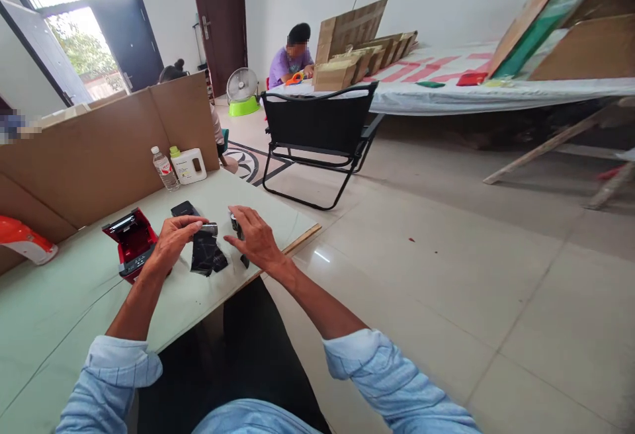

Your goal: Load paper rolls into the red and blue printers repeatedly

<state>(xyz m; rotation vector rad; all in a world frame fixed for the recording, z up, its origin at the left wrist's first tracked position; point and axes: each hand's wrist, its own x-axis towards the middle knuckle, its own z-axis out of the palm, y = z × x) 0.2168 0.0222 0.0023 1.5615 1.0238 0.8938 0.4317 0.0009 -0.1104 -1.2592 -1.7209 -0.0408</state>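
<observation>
My left hand (176, 239) pinches a small silvery cylinder (210, 228) between thumb and fingers. Below the cylinder hangs a glossy, creased strip of black film (203, 253), over the table. My right hand (255, 239) is just to the right, its fingers curved over a narrow dark piece with a silvery end (234, 222); the hand hides most of this piece. Left of my hands stands a small red-and-black device (133, 245) with its lid raised and buttons on its front. A flat black object (184, 209) lies behind my left hand.
A water bottle (165, 169) and a white jug (189, 166) stand by the cardboard screen (114, 139). An orange-and-white object (24, 239) is at far left. Beyond the table edge are a black folding chair (320, 123), a fan (243, 86) and a seated person (288, 63).
</observation>
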